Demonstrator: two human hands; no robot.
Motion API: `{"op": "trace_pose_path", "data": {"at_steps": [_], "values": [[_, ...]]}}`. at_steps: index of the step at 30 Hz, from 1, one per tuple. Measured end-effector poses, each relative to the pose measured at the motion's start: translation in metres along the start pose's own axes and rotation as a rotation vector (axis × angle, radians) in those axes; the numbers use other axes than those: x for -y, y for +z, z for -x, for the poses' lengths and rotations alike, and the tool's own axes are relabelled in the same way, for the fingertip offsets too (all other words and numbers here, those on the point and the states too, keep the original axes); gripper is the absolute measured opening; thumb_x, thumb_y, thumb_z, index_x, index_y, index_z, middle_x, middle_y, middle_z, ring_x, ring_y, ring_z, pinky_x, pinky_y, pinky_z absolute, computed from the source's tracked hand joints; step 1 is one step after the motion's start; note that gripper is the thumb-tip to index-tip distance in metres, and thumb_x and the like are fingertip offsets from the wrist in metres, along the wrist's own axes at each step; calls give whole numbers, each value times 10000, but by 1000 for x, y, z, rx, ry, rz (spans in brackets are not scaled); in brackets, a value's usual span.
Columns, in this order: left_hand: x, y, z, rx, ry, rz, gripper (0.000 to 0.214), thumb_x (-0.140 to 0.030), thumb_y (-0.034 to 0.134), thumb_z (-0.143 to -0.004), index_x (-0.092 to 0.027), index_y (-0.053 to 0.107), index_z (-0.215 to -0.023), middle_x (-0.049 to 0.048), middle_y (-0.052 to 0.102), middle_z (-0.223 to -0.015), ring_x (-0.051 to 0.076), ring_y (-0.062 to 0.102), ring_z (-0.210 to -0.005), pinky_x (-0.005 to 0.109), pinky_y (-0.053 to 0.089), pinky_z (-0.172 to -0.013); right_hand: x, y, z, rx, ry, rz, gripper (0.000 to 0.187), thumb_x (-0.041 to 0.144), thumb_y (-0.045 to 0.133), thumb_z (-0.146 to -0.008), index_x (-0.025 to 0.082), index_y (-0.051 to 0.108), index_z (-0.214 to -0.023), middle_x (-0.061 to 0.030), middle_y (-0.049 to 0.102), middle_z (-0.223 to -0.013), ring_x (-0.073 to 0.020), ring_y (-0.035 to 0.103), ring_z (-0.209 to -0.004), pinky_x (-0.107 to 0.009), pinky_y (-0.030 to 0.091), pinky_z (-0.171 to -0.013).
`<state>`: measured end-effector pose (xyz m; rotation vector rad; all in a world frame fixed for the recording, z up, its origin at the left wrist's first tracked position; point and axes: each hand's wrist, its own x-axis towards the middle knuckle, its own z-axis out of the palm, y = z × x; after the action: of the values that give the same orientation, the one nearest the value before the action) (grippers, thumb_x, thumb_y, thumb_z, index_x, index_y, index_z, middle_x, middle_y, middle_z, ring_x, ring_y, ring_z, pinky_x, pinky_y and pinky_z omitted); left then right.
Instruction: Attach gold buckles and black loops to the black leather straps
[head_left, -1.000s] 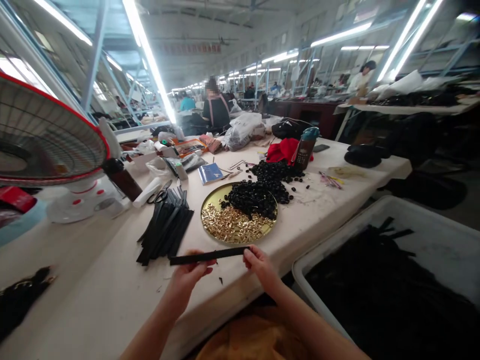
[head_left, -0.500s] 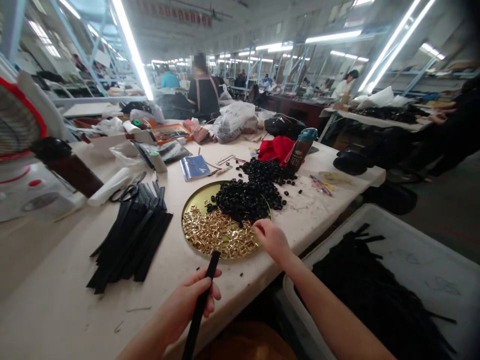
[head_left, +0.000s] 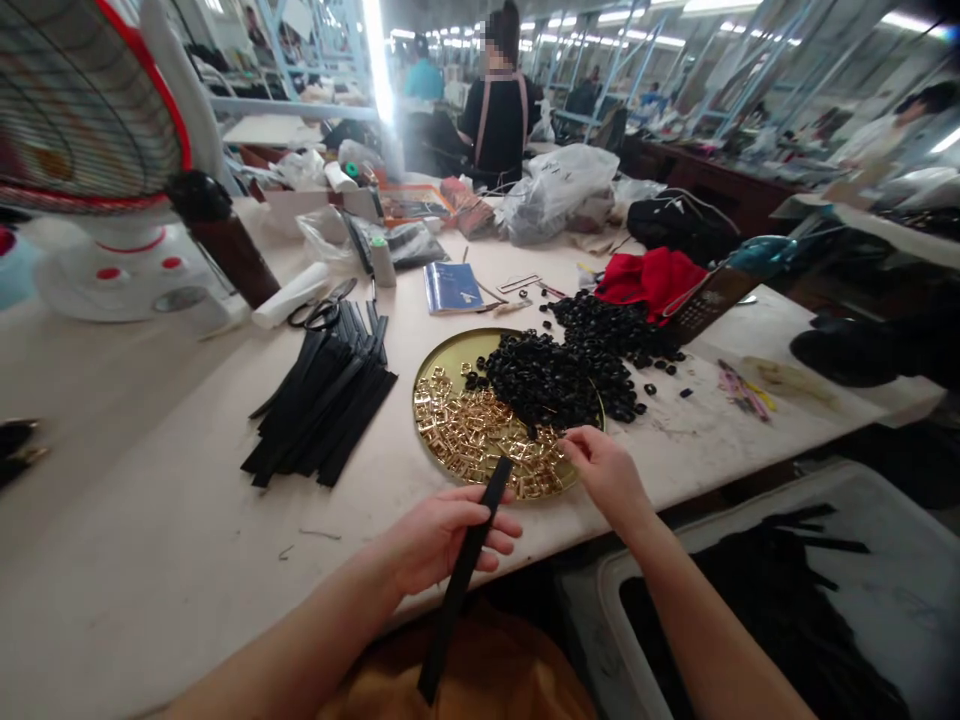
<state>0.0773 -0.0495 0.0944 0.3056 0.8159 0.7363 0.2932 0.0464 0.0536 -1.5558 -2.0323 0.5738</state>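
My left hand (head_left: 427, 540) holds a flat black strap (head_left: 469, 560) between thumb and fingers; its upper end points at the tray and its lower end hangs over the table edge. My right hand (head_left: 609, 478) is closed in a pinch at the right rim of a round gold tray (head_left: 450, 356). Whatever sits between those fingertips is too small to make out. Many small gold buckles (head_left: 461, 430) cover the front of the tray. A heap of black rings (head_left: 536, 375) fills its back right and spills onto the table.
Black straps (head_left: 322, 400) lie in a pile on the left, with scissors (head_left: 319, 310) behind. A blue booklet (head_left: 453, 287), red cloth (head_left: 649, 280) and bottle (head_left: 712, 295) stand beyond the tray. A fan (head_left: 112, 200) is at left; a white bin (head_left: 900, 560) of black strips sits below right.
The view has turned left and down, so everything appears shifted to the right. My left hand still holds the strap, and my right hand stays pinched at the tray's right side.
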Motion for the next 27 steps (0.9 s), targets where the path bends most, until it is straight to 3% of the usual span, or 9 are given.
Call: {"op": "trace_pose_path", "data": {"at_steps": [3,6,11,14,20,24,27], "values": [[3,2,2,19,0,8,306,-117,535,-737,-95,532,-1043,82,628,-800,114,602,-633,184,454,-513,20,11,22,59,145,-529,220,368,594,-731,186,545,-844,-18,587,-750,-156,547,-668,-279,434,-620],[9,0,5,21,33,-99,290,-173,522,-763,-118,519,-1048,62,622,-790,95,579,-591,188,441,-518,38,26,40,121,289,-870,320,390,681,-648,186,543,-853,0,587,-749,-138,552,-660,-283,451,-650],[18,-7,13,-154,299,-737,269,-382,416,-835,-144,541,-852,-23,537,-552,73,447,-424,177,331,-425,55,41,56,278,466,-1168,317,387,737,-597,171,521,-682,27,595,-626,-111,561,-594,-273,452,-660],[19,-9,21,-221,395,-1023,303,-397,380,-847,-161,559,-781,-32,512,-518,91,446,-452,190,314,-449,62,43,59,295,468,-1200,316,421,716,-615,166,539,-675,24,599,-616,-102,558,-577,-257,451,-642],[19,-14,35,-330,444,-1268,305,-361,374,-847,-177,586,-728,-18,520,-504,124,467,-478,222,270,-473,77,46,69,199,365,-1091,284,399,693,-645,182,548,-756,36,564,-621,-99,540,-560,-246,450,-596],[22,-22,38,-315,468,-1289,285,-354,419,-816,-174,621,-726,38,610,-644,158,516,-578,236,292,-513,88,54,78,234,234,-932,265,348,715,-605,195,570,-767,24,576,-655,-119,534,-588,-255,444,-575],[27,-28,41,-324,409,-1158,298,-325,441,-793,-170,594,-996,35,617,-674,161,527,-592,232,320,-523,90,56,79,240,248,-942,254,346,699,-618,194,561,-767,31,565,-635,-111,522,-565,-250,437,-565]]}}
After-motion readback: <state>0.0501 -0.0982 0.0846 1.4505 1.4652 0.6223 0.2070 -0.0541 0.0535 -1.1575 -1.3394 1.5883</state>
